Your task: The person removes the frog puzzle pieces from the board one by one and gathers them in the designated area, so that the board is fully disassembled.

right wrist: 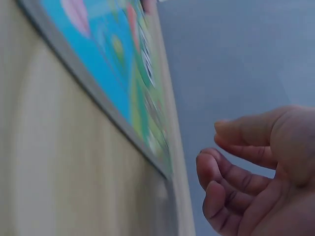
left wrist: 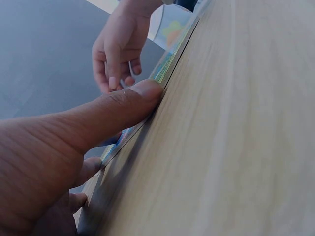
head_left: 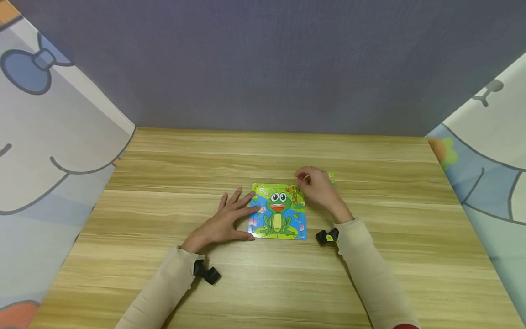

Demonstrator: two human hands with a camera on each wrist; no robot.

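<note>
A square frog jigsaw puzzle (head_left: 277, 221) lies flat on the table, with a green frog on a blue and green ground. My left hand (head_left: 227, 221) rests at its left side, fingers spread, some fingertips on the picture and the thumb at the lower left corner. In the left wrist view the thumb (left wrist: 118, 110) presses along the puzzle's edge. Over the upper right corner hovers my right hand (head_left: 318, 186), its fingers loosely bent. The right wrist view shows a gap between thumb and fingertips (right wrist: 209, 167), with nothing in it.
A small green and yellow piece (head_left: 331, 175) lies just beyond the right hand, partly hidden by it. Another yellow-green bit (head_left: 329, 238) shows by the black wrist camera (head_left: 322, 236). A grey panel (head_left: 279, 68) rises behind the wooden table (head_left: 263, 283).
</note>
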